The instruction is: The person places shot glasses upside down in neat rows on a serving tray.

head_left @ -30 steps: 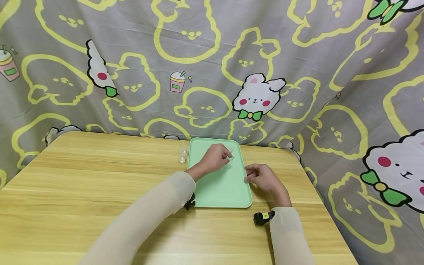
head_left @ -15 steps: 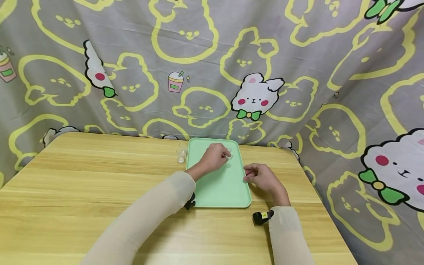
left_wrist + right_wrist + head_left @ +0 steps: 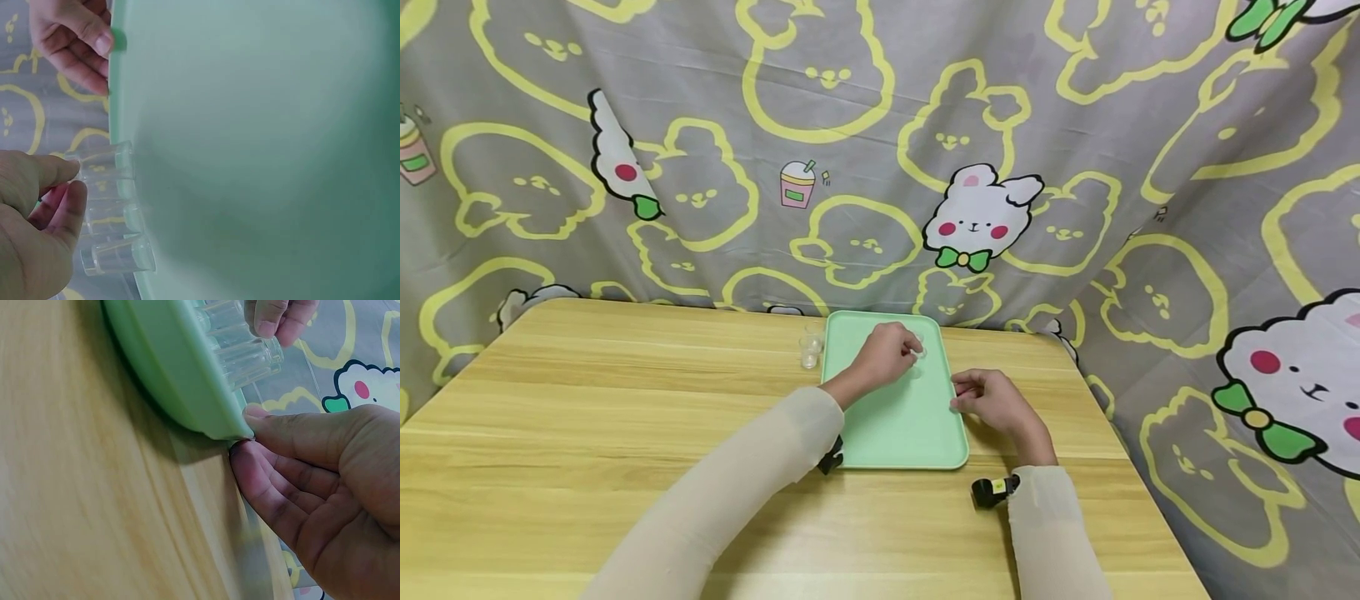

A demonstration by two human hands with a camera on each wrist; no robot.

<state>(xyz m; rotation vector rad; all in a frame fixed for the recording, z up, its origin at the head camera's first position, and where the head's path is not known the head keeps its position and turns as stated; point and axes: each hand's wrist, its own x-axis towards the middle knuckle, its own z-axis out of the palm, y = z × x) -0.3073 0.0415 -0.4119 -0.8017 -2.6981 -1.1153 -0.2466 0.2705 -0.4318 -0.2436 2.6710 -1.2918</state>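
Observation:
A light green tray point(image 3: 895, 433) lies on the wooden table. My left hand point(image 3: 883, 358) reaches over its far part and pinches a small clear cup point(image 3: 103, 161) near the rim, between thumb and fingers. More clear cups stand in a row beside that one on the tray, among them an end cup point(image 3: 119, 256); in the head view the hand hides most of them. At the tray's right edge, my right hand point(image 3: 337, 481) grips the rim point(image 3: 222, 394) with thumb above and fingers below.
Just left of the tray stand clear cups point(image 3: 809, 353), close to its edge. Behind the wooden table point(image 3: 625, 400) hangs a grey curtain point(image 3: 850, 100) with cartoon animals, which also runs down the right side.
Both hands hold nearly the same places throughout. The slight shift of the whole head view comes from the camera.

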